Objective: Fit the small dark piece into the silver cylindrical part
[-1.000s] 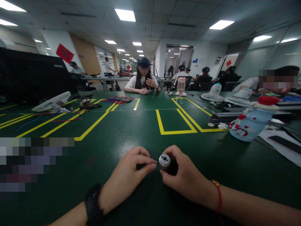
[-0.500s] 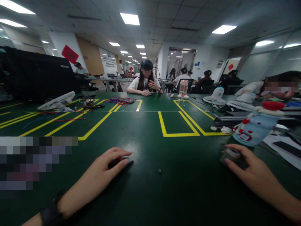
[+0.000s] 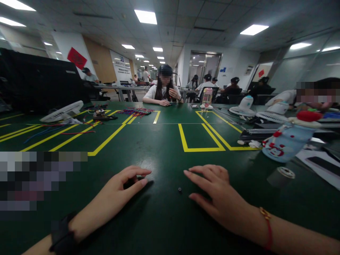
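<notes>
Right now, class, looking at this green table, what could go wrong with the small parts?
The small dark part lies loose beside the right hand, so a brush might send it rolling. The metal cylinder stands near the blue bottle; a careless reach could knock either.

Right grip now free of the grey cylinder and back near the small ring.

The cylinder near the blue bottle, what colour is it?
The cylinder is grey, paler on top; the head view shows it.
</notes>
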Available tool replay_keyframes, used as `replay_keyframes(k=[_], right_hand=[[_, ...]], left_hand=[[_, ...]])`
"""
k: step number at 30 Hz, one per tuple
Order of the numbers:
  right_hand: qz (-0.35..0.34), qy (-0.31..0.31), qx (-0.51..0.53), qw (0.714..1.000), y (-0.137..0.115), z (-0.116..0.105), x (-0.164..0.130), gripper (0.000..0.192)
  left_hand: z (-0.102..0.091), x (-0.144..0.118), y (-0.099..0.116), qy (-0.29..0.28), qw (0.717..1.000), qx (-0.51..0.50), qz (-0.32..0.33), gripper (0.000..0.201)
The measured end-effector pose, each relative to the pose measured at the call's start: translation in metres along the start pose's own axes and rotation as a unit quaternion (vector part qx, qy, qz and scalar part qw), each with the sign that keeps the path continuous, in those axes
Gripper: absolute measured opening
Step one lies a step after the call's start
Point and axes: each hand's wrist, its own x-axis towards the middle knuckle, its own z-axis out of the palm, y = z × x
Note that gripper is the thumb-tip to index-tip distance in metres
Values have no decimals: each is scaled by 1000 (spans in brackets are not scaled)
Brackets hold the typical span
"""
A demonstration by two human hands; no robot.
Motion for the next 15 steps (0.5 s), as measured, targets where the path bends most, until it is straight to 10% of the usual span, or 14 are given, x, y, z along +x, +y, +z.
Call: replay_keyframes(k=[6,11,15], right_hand=[[20,-33,62,997,3,-11,10,17],[196,132,-75,969,90,-67,-45,29],[386,94,-144,906,151,-91,-89,27]], left_hand=[[-4,-4,4,-11,1000,-7,8,31],[-1,0,-1,-8,1000,-1,21,30],[4,3,-4,-1,999,21,28,27]])
